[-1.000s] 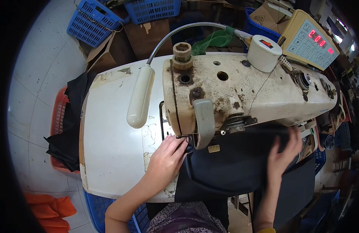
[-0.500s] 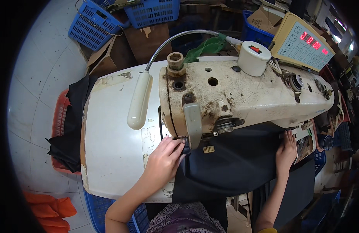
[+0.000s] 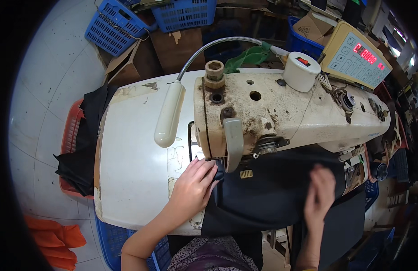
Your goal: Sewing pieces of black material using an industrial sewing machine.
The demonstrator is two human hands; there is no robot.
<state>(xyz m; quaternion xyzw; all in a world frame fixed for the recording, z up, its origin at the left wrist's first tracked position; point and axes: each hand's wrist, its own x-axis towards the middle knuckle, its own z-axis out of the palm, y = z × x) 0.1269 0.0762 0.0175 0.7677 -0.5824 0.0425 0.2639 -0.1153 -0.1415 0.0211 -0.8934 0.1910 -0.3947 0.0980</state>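
Observation:
A rusty white sewing machine (image 3: 281, 113) stands on a white table (image 3: 127, 180), with black fabric (image 3: 267, 189) spread beneath its arm. My left hand (image 3: 193, 183) is closed on the fabric's folded edge beside the presser foot, which is mostly hidden behind the machine head. My right hand (image 3: 321, 189) is over the right part of the fabric, its curled fingers smeared by motion, so I cannot tell whether they hold anything.
A lit control panel (image 3: 353, 54), a lamp (image 3: 168, 117) on a bendable neck, blue baskets (image 3: 114, 27), a cardboard box (image 3: 125, 63), an orange crate (image 3: 71, 122) holding dark fabric, and orange cloth (image 3: 53, 241) at lower left surround the table.
My right hand reached up to the fabric's far right edge half a second ago and has since come back left and downward. My left hand stays by the presser foot.

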